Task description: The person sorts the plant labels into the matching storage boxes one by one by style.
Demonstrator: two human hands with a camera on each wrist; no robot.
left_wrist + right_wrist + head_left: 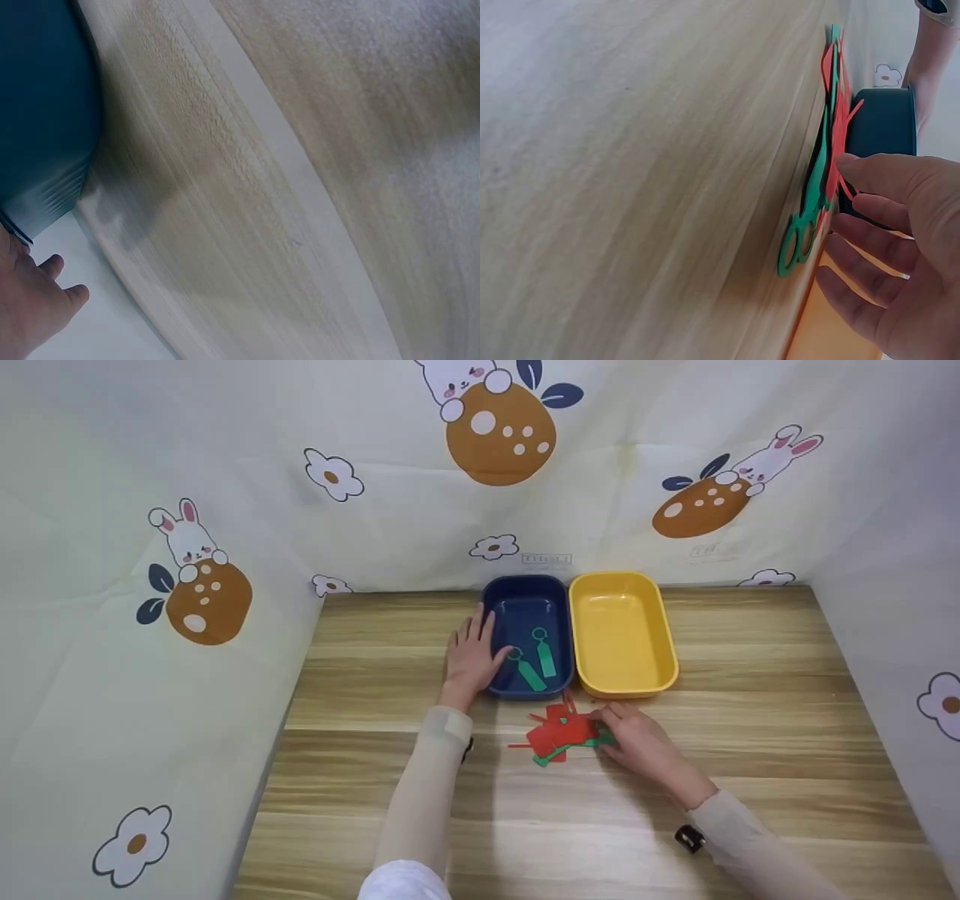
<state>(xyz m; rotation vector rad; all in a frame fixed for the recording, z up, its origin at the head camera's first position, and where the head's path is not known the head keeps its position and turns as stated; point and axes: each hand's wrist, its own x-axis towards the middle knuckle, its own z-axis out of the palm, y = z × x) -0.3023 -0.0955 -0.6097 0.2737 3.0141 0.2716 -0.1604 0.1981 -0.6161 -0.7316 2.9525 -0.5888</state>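
My left hand (pixel 471 660) rests along the left side of the navy bin (pixel 525 589), fingers straight and thumb reaching over the rim. In the left wrist view, fingertips of this hand (pixel 37 300) show beyond the bin's wall. Two green tags with ring ends (pixel 546 658) lie in that bin. In front of it is a loose pile of red tags (pixel 559 735) and green tags (pixel 819 172). My right hand (pixel 641 742) is at the pile's right end, thumb and index finger apart at the tags; in the right wrist view the thumb tip overlaps a red tag.
A yellow bin (pixel 667 679) stands against the navy bin's right side. Both are near the back of the wood-grain table (pixel 375 780). A pale printed cloth (pixel 397 532) rises behind and along both sides.
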